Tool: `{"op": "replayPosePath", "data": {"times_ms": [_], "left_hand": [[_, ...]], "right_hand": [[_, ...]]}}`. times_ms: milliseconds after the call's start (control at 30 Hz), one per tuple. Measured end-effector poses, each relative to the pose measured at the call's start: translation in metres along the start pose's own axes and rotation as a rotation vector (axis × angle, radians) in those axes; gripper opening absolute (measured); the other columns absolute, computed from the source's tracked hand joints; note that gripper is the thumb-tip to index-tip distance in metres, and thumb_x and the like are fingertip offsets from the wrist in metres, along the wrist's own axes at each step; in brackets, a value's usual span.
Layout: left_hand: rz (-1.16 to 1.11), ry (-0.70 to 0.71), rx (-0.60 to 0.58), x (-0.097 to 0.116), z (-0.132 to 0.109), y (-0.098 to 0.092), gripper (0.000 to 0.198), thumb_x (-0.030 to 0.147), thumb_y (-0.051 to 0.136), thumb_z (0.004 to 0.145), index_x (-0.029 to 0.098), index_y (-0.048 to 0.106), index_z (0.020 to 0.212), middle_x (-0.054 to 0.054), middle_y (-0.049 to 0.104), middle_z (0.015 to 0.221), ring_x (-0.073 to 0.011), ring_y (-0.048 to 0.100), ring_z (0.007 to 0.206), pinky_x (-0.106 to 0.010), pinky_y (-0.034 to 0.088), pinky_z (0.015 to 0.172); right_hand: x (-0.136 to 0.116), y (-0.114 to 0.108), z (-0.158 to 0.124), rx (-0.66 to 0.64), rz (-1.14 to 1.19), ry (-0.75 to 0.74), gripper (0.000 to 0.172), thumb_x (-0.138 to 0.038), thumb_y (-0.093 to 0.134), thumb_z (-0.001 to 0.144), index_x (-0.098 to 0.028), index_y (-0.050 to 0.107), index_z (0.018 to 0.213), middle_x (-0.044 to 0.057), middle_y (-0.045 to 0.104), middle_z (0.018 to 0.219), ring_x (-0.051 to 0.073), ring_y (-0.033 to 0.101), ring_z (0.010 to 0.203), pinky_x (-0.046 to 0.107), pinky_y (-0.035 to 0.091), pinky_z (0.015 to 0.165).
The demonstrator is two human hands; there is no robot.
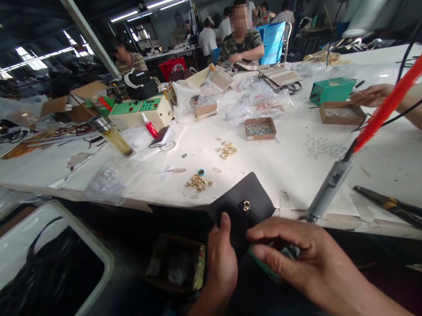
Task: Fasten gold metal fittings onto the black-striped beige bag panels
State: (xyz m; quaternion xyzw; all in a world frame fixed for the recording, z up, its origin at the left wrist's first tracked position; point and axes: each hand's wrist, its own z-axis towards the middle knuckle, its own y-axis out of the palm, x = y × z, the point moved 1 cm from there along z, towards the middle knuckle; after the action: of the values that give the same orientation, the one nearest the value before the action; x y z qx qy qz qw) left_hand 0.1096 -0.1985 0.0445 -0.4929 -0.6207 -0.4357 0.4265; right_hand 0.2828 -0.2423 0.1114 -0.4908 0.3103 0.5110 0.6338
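Held black panel point(238, 212) with left hand point(222, 260), nearer of the two, at its 1 o'clock, far edge slanted 8-to-2, and curled right hand point(310, 257), panel at its 10 o'clock, around partly hidden green-edged item point(264, 267).

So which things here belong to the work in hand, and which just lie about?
Likely in use:
black panel with gold clasp, in the left hand
green item at the right hand, mostly hidden
small gold pieces, matching the clasp's colour

Probably just lying about:
clear bottle of yellowish liquid
red bottle with white nozzle
green box
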Motion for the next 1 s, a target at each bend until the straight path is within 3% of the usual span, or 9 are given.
{"op": "replayPosePath", "data": {"times_ms": [100, 233, 400, 567, 700, 800, 933, 1000], "left_hand": [[0.037, 0.048, -0.042, 0.012, -0.004, 0.006, 0.054, 0.063, 0.065, 0.095, 0.016, 0.078, 0.118, -0.012, 0.075, 0.129, -0.0314, 0.062, 0.131, -0.036, 0.046, 0.112], [0.061, 0.07, -0.118, 0.017, -0.011, 0.011, 0.054, 0.063, 0.063, 0.096, 0.016, 0.079, 0.117, -0.011, 0.077, 0.124, -0.0307, 0.067, 0.123, -0.034, 0.05, 0.107], [0.087, 0.072, -0.117, 0.015, -0.013, 0.008, 0.054, 0.062, 0.061, 0.097, 0.015, 0.079, 0.116, -0.01, 0.078, 0.121, -0.0301, 0.068, 0.119, -0.033, 0.051, 0.104], [0.037, 0.057, -0.183, 0.016, -0.011, 0.006, 0.05, 0.059, 0.061, 0.099, 0.016, 0.079, 0.114, -0.009, 0.078, 0.12, -0.0287, 0.069, 0.115, -0.032, 0.051, 0.102], [0.002, 0.005, -0.18, 0.017, -0.007, 0.003, 0.046, 0.058, 0.068, 0.094, 0.015, 0.08, 0.105, -0.009, 0.081, 0.107, -0.0292, 0.071, 0.107, -0.031, 0.053, 0.092], [0.0, -0.018, -0.218, 0.019, -0.005, 0.0, 0.045, 0.058, 0.071, 0.092, 0.014, 0.08, 0.096, -0.008, 0.081, 0.097, -0.0279, 0.072, 0.097, -0.029, 0.053, 0.084], [0.038, -0.062, -0.264, 0.024, -0.001, -0.003, 0.044, 0.057, 0.077, 0.088, 0.014, 0.078, 0.081, -0.006, 0.077, 0.081, -0.0234, 0.07, 0.081, -0.028, 0.051, 0.073], [-0.006, -0.094, -0.26, 0.027, 0.002, -0.002, 0.041, 0.054, 0.08, 0.086, 0.014, 0.078, 0.079, -0.006, 0.077, 0.08, -0.0232, 0.071, 0.08, -0.028, 0.052, 0.073]], "right_hand": [[0.019, -0.017, 0.01, 0.186, -0.21, 0.007, 0.021, -0.035, 0.076, 0.095, -0.027, 0.076, 0.114, 0.004, 0.075, 0.108, 0.018, 0.071, 0.087, 0.029, 0.057, 0.074], [0.049, -0.013, 0.018, 0.151, -0.204, 0.036, 0.018, -0.037, 0.073, 0.097, -0.025, 0.078, 0.11, 0.006, 0.074, 0.105, 0.021, 0.07, 0.09, 0.032, 0.056, 0.076], [0.053, -0.003, 0.014, 0.177, -0.058, 0.045, 0.011, -0.032, 0.076, 0.095, -0.023, 0.075, 0.089, 0.002, 0.072, 0.089, 0.018, 0.068, 0.081, 0.03, 0.054, 0.076], [0.056, -0.006, 0.013, 0.105, 0.003, -0.032, 0.01, -0.03, 0.071, 0.099, -0.025, 0.08, 0.102, 0.004, 0.075, 0.098, 0.018, 0.071, 0.09, 0.029, 0.057, 0.08], [0.057, -0.012, 0.015, 0.016, -0.04, -0.079, 0.014, -0.03, 0.067, 0.102, -0.024, 0.08, 0.103, 0.006, 0.074, 0.098, 0.019, 0.072, 0.088, 0.03, 0.059, 0.077], [0.055, -0.021, 0.019, -0.089, -0.073, -0.103, 0.019, -0.033, 0.063, 0.104, -0.023, 0.079, 0.105, 0.008, 0.074, 0.099, 0.02, 0.071, 0.088, 0.032, 0.059, 0.078], [0.049, -0.03, 0.031, -0.334, -0.106, -0.136, 0.026, -0.035, 0.055, 0.108, -0.024, 0.078, 0.106, 0.007, 0.072, 0.095, 0.019, 0.069, 0.085, 0.031, 0.057, 0.074], [0.048, -0.032, 0.035, -0.364, -0.1, -0.123, 0.025, -0.035, 0.056, 0.107, -0.025, 0.078, 0.106, 0.005, 0.071, 0.093, 0.018, 0.068, 0.085, 0.03, 0.057, 0.075]]}}
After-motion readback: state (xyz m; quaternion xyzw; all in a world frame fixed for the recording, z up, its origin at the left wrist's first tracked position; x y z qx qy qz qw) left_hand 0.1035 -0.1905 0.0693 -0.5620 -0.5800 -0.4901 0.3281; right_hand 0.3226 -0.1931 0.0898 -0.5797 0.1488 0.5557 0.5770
